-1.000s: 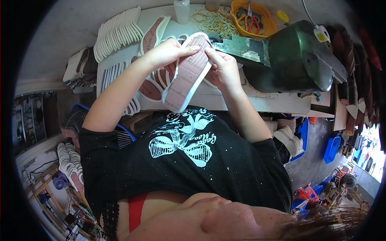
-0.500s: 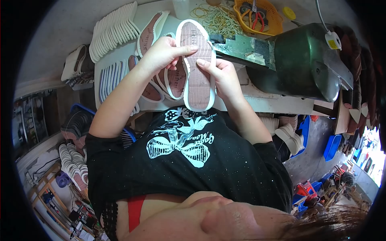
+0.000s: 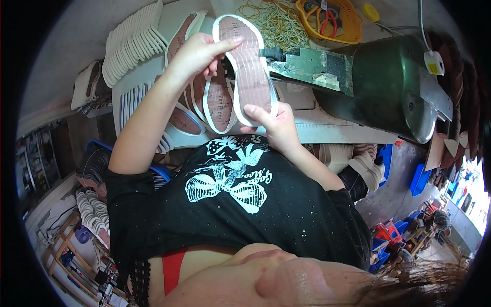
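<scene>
Two hands clamp one white-rimmed shoe sole (image 3: 249,69) upright above the workbench (image 3: 327,130): left hand (image 3: 197,51) pinching its toe, right hand (image 3: 273,123) its heel; inspection seems underway, and next calls for a steady turn

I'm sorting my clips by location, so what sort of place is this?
Probably a small shoe-making workshop: both hands hold a shoe sole, stacks of white soles crowd the bench, and a green machine stands alongside.
</scene>
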Tool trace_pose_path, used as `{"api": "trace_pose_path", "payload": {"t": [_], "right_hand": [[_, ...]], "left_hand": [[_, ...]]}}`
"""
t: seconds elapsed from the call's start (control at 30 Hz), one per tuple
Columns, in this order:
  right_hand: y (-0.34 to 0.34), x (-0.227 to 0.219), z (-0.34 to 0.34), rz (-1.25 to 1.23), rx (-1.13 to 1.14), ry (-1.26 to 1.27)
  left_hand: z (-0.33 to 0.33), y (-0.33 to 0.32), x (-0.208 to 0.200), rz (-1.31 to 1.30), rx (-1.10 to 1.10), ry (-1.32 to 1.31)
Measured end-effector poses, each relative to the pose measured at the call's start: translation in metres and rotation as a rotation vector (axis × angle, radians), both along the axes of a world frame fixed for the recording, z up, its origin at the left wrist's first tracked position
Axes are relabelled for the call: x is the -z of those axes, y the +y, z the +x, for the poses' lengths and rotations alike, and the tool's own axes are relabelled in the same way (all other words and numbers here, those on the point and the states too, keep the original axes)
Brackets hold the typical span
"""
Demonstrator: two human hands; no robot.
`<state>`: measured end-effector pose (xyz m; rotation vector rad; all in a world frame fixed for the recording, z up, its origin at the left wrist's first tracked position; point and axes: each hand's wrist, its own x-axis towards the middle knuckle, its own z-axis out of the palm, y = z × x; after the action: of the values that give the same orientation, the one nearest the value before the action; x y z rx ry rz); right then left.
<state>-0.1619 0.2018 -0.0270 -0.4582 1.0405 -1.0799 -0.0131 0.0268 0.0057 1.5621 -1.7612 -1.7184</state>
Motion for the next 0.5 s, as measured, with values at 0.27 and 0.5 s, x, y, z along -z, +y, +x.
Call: {"api": "trace_pose_path", "payload": {"t": [0.27,0.5], "right_hand": [[-0.034,-0.011,0.016,-0.095,0.207,-0.040],[-0.044,-0.008,0.018,-0.074,0.262,0.005]], "left_hand": [[0.001,-0.060,0.018,-0.812,0.319,-0.444],[-0.022,-0.068,0.005,-1.030,0.961,0.088]]}}
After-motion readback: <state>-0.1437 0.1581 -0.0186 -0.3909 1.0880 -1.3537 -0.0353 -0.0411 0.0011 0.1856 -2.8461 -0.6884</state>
